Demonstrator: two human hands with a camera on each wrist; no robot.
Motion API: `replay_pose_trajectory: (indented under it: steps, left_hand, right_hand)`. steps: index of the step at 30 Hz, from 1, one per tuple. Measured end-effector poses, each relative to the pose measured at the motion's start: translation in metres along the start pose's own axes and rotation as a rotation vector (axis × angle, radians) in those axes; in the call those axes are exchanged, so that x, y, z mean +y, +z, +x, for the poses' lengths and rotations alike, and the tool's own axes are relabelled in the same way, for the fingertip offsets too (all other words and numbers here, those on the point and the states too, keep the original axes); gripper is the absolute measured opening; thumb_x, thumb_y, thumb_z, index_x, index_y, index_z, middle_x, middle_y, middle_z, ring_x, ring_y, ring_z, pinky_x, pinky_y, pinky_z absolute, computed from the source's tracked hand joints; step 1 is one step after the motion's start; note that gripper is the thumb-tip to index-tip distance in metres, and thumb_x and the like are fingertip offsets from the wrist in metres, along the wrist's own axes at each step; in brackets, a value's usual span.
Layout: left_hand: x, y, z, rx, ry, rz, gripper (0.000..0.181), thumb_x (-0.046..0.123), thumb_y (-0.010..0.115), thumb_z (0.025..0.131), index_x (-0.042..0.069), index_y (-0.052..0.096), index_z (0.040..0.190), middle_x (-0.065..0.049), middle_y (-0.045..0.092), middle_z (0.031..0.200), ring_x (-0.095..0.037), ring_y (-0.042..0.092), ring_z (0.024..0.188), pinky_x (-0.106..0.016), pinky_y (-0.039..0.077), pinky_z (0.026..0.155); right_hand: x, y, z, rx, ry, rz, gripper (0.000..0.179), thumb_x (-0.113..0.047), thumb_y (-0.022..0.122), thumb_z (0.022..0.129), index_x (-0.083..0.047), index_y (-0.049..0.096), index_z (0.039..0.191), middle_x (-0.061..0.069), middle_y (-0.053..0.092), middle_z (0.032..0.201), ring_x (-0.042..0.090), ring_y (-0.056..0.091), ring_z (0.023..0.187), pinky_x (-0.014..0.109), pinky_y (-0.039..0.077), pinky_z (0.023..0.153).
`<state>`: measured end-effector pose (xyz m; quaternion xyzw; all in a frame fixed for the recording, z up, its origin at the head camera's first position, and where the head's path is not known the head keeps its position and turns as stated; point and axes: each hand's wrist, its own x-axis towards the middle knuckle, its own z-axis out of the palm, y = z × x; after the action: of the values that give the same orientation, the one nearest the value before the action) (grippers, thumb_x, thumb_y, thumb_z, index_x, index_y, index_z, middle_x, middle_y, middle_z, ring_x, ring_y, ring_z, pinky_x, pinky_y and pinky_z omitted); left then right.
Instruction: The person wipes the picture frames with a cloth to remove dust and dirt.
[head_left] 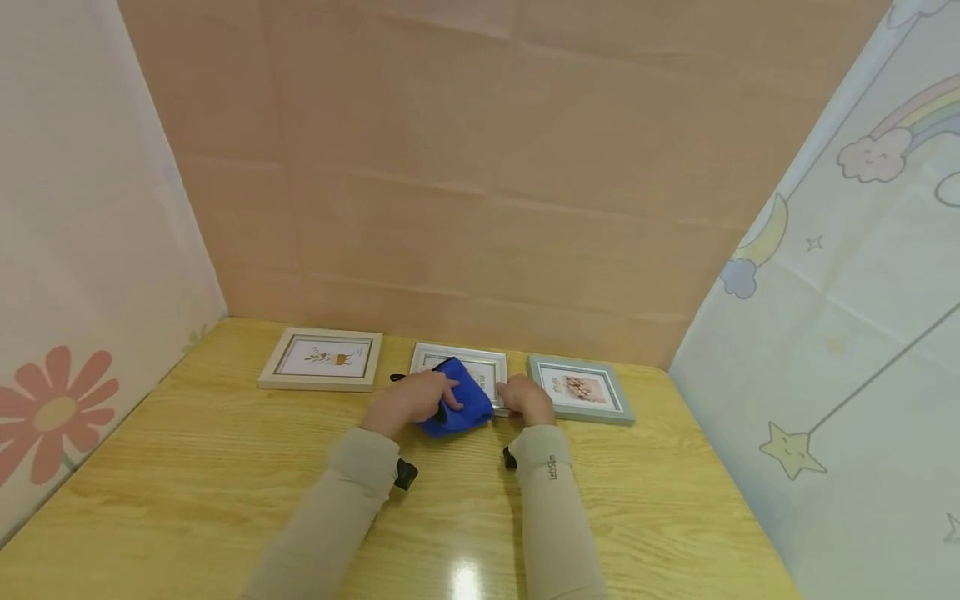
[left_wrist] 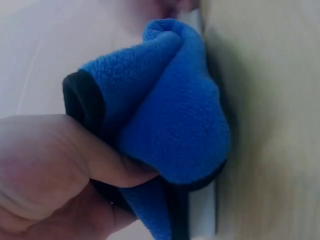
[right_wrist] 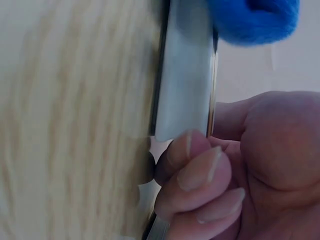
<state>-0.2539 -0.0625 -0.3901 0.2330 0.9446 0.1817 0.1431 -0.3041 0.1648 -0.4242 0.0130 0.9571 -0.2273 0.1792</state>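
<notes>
In the head view my left hand (head_left: 412, 398) grips a bunched blue cloth (head_left: 468, 400) that lies over the left and front part of a silver picture frame (head_left: 492, 360). The left wrist view shows the thumb pressed along the dark-edged cloth (left_wrist: 175, 120), right at the frame's side edge. My right hand (head_left: 528, 402) holds the silver frame at its right front corner. In the right wrist view its fingers (right_wrist: 192, 175) curl against the frame's pale side (right_wrist: 185, 75), with the thumb on the front face. Much of the frame's picture is hidden under the cloth.
A cream picture frame (head_left: 360, 382) lies flat to the left, a grey-green picture frame (head_left: 621, 402) close to the right hand. They rest on a wooden table (head_left: 660, 500) backed by a plain wall sheet (head_left: 465, 183), with patterned sheets at both sides.
</notes>
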Motion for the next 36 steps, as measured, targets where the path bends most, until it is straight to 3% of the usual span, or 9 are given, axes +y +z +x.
replay_pose_trajectory:
  steps: [3, 7, 10, 14, 17, 21, 24, 30, 36]
  left_hand:
    - [0.01, 0.006, 0.006, -0.004, 0.035, 0.028, 0.057, -0.021, 0.052, 0.1, 0.018, 0.082, 0.128, -0.005, 0.056, 0.166, -0.036, 0.049, 0.158, -0.043, 0.045, 0.128]
    - [0.019, 0.011, 0.012, 0.016, 0.027, 0.064, 0.056, -0.019, 0.054, 0.101, 0.022, 0.083, 0.127, -0.001, 0.055, 0.168, -0.035, 0.048, 0.158, -0.047, 0.042, 0.131]
    - [0.017, 0.013, 0.014, 0.021, -0.007, 0.04, 0.058, -0.019, 0.054, 0.101, 0.024, 0.083, 0.128, 0.0, 0.055, 0.168, -0.034, 0.05, 0.158, -0.041, 0.054, 0.118]
    - [0.005, 0.007, 0.008, 0.018, -0.069, -0.014, 0.058, -0.02, 0.05, 0.102, 0.02, 0.084, 0.125, -0.002, 0.058, 0.165, -0.035, 0.051, 0.156, -0.043, 0.055, 0.117]
    - [-0.009, -0.002, -0.004, 0.018, -0.105, -0.047, 0.057, -0.021, 0.049, 0.102, 0.018, 0.085, 0.121, -0.005, 0.061, 0.163, -0.038, 0.046, 0.16, -0.053, 0.042, 0.13]
    - [-0.029, -0.009, -0.015, 0.003, -0.1, -0.102, 0.062, -0.024, 0.044, 0.1, 0.017, 0.086, 0.12, -0.006, 0.059, 0.164, -0.044, 0.035, 0.164, -0.059, 0.032, 0.134]
    - [-0.034, -0.008, -0.017, -0.006, -0.082, -0.101, 0.064, -0.025, 0.041, 0.099, 0.016, 0.086, 0.12, -0.006, 0.058, 0.165, -0.043, 0.036, 0.164, -0.053, 0.039, 0.132]
    - [-0.018, -0.003, -0.01, 0.028, -0.036, -0.025, 0.049, -0.019, 0.05, 0.102, 0.011, 0.086, 0.115, -0.011, 0.062, 0.16, -0.04, 0.053, 0.154, -0.052, 0.044, 0.129]
    - [0.004, 0.014, 0.002, 0.034, 0.042, -0.019, 0.054, -0.021, 0.05, 0.1, 0.013, 0.083, 0.125, -0.006, 0.058, 0.165, -0.04, 0.046, 0.16, -0.053, 0.038, 0.133]
  right_hand:
    - [0.006, 0.0, 0.009, -0.008, -0.01, -0.003, 0.048, -0.032, 0.044, 0.116, -0.003, 0.067, 0.086, 0.004, 0.059, 0.057, 0.018, 0.06, 0.051, 0.036, 0.056, 0.063]
    - [0.014, 0.0, 0.02, -0.004, -0.006, -0.009, 0.045, -0.03, 0.045, 0.114, 0.0, 0.069, 0.09, 0.008, 0.064, 0.06, 0.022, 0.064, 0.054, 0.039, 0.056, 0.063]
    - [0.017, -0.001, 0.02, 0.0, 0.0, -0.002, 0.046, -0.031, 0.044, 0.114, -0.003, 0.066, 0.084, 0.007, 0.062, 0.058, 0.022, 0.063, 0.053, 0.038, 0.055, 0.062]
    - [0.012, -0.001, 0.011, 0.011, 0.0, 0.002, 0.049, -0.032, 0.044, 0.115, -0.008, 0.06, 0.075, 0.002, 0.056, 0.055, 0.016, 0.057, 0.049, 0.035, 0.054, 0.063]
    - [0.004, 0.001, 0.002, 0.023, 0.02, -0.003, 0.051, -0.034, 0.045, 0.116, -0.012, 0.057, 0.072, 0.0, 0.053, 0.054, 0.013, 0.055, 0.049, 0.032, 0.053, 0.063]
    - [-0.001, 0.003, -0.003, 0.012, 0.036, 0.019, 0.05, -0.035, 0.045, 0.117, -0.014, 0.056, 0.072, 0.0, 0.054, 0.054, 0.013, 0.054, 0.048, 0.031, 0.05, 0.061]
    - [-0.002, 0.003, -0.004, -0.012, 0.039, 0.041, 0.052, -0.036, 0.046, 0.117, -0.014, 0.055, 0.07, 0.001, 0.053, 0.053, 0.015, 0.052, 0.047, 0.033, 0.05, 0.06]
    - [0.0, 0.001, -0.004, 0.001, 0.031, 0.054, 0.047, -0.035, 0.046, 0.116, -0.012, 0.058, 0.076, 0.002, 0.054, 0.055, 0.015, 0.052, 0.047, 0.033, 0.05, 0.061]
    - [-0.001, 0.001, -0.007, 0.017, -0.003, 0.037, 0.043, -0.034, 0.047, 0.115, -0.005, 0.066, 0.089, 0.002, 0.055, 0.058, 0.016, 0.054, 0.05, 0.031, 0.049, 0.06]
